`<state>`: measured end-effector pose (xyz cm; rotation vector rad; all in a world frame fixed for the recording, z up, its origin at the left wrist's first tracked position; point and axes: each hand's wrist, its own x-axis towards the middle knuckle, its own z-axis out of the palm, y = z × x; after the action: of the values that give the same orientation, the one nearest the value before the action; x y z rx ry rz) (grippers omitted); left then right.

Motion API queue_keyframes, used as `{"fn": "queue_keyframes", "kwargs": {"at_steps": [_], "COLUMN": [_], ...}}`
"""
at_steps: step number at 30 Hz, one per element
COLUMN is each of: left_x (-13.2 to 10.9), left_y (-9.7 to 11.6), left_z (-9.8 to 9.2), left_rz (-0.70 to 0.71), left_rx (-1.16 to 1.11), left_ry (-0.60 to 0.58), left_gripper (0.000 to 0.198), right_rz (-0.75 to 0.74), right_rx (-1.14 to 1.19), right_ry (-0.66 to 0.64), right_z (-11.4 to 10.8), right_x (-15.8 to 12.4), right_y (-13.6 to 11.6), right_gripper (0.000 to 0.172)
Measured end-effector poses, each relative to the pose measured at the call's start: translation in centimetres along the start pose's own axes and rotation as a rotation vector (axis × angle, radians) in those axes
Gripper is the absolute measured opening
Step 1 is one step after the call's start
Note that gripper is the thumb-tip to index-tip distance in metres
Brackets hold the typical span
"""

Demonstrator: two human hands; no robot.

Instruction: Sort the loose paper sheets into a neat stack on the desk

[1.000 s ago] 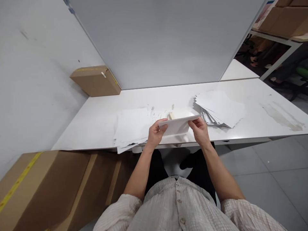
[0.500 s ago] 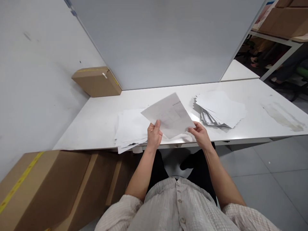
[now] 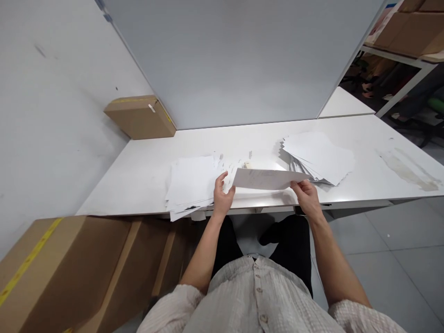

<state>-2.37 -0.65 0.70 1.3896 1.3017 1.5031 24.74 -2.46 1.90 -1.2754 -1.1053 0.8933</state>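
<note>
My right hand point(image 3: 306, 197) pinches the near right corner of a white printed sheet point(image 3: 267, 178), which hangs almost flat just above the white table point(image 3: 364, 152). My left hand point(image 3: 222, 193) is at the sheet's left end with its fingers spread and curled, next to the paper but not gripping it. A flat pile of white paper point(image 3: 192, 182) lies left of that hand. A fanned stack of sheets point(image 3: 317, 157) lies on the table right of the held sheet. A small beige object point(image 3: 247, 164) shows just behind the sheet.
A small cardboard box point(image 3: 140, 117) sits at the table's far left corner against a grey partition point(image 3: 236, 60). Large cardboard boxes point(image 3: 69, 268) stand on the floor at my left. Shelving with boxes point(image 3: 409, 32) stands at the far right.
The sheet, tilted up and facing me half a second ago, has swung down flat and moved right with my right hand. My left hand has let go of it.
</note>
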Motion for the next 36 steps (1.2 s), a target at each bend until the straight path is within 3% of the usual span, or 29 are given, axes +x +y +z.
{"fn": "queue_keyframes", "kwargs": {"at_steps": [2,7,10,14,19,27,31,36], "left_x": [-0.3,-0.5,-0.6,-0.7,-0.6,-0.4,0.1,0.3], "left_y": [-0.5,-0.7,-0.2,0.1,-0.7,-1.3,-0.3,3.0], "left_z": [0.2,1.5,2.1,2.2,2.1,1.9,1.1,0.0], "left_rz": [0.021,0.007,-0.006,-0.007,-0.048,-0.098,-0.078,0.041], "left_rx": [0.102,0.027,-0.053,-0.083,-0.131,-0.136,-0.084,0.078], "left_ry": [-0.055,-0.170,-0.120,-0.029,-0.104,-0.164,-0.115,-0.202], "left_gripper": [0.046,0.049,0.049,0.028,0.023,0.031,0.029,0.029], "right_rz": [-0.009,-0.014,-0.026,-0.084,-0.056,-0.052,-0.143,-0.489], "right_rx": [-0.027,0.041,0.094,0.076,0.104,0.111,-0.027,-0.548], "right_ry": [-0.033,-0.098,-0.082,-0.020,-0.072,-0.081,-0.068,-0.019], "right_z": [-0.2,0.6,1.2,1.7,1.8,1.7,0.2,-1.2], "right_x": [0.0,-0.4,-0.6,-0.6,-0.3,0.0,0.0,-1.9], "right_y": [0.7,1.2,0.9,1.0,1.8,2.5,-0.6,-8.1], "right_gripper": [0.019,0.023,0.024,0.023,0.026,0.026,0.027,0.044]}}
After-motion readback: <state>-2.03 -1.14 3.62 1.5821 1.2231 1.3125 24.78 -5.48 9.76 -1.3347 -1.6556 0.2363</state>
